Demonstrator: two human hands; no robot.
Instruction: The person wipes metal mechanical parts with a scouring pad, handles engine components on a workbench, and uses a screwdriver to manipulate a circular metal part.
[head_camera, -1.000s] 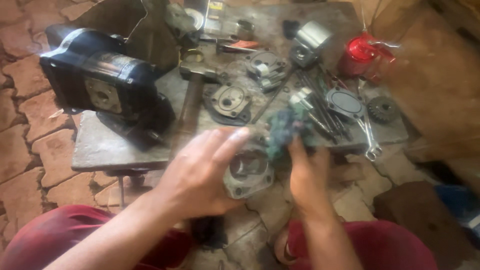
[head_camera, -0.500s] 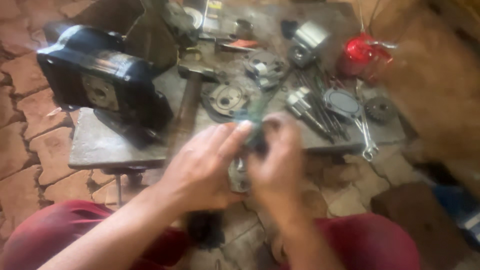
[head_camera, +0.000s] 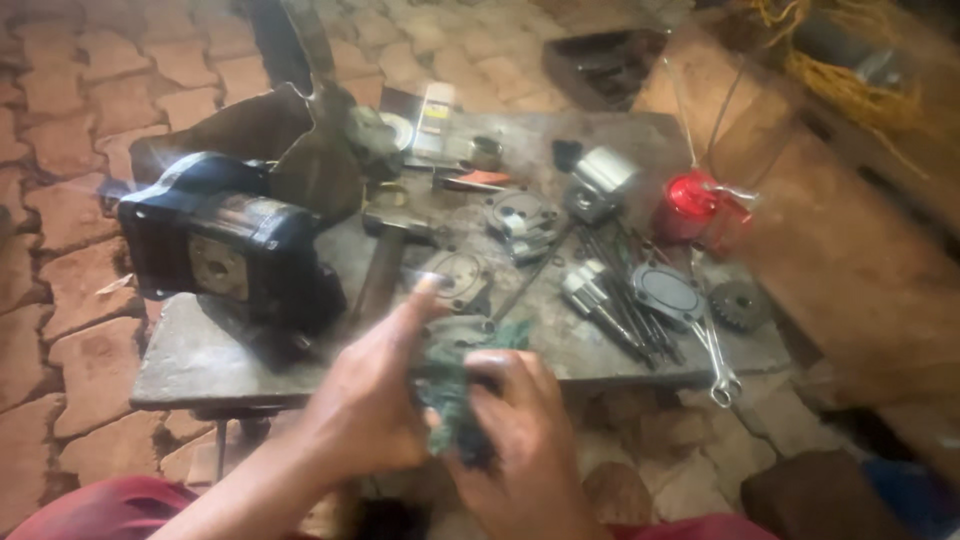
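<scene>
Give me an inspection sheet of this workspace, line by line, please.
Surface: low grey metal table, dusty, on brick paving.
Job's things: dark green rag bunched around a part, held by both hands.
Clutter: blue pump body, hammer, round flange, red can, gear, wrenches.
Hands: left hand and right hand grip the rag.
Cables: nothing seen for certain.
Surroundings: brick floor, wooden bench to the right.

The rag (head_camera: 455, 395) is rough green cloth, the pump body (head_camera: 225, 250) glossy dark metal, the table (head_camera: 180, 365) matt, scratched grey metal.
</scene>
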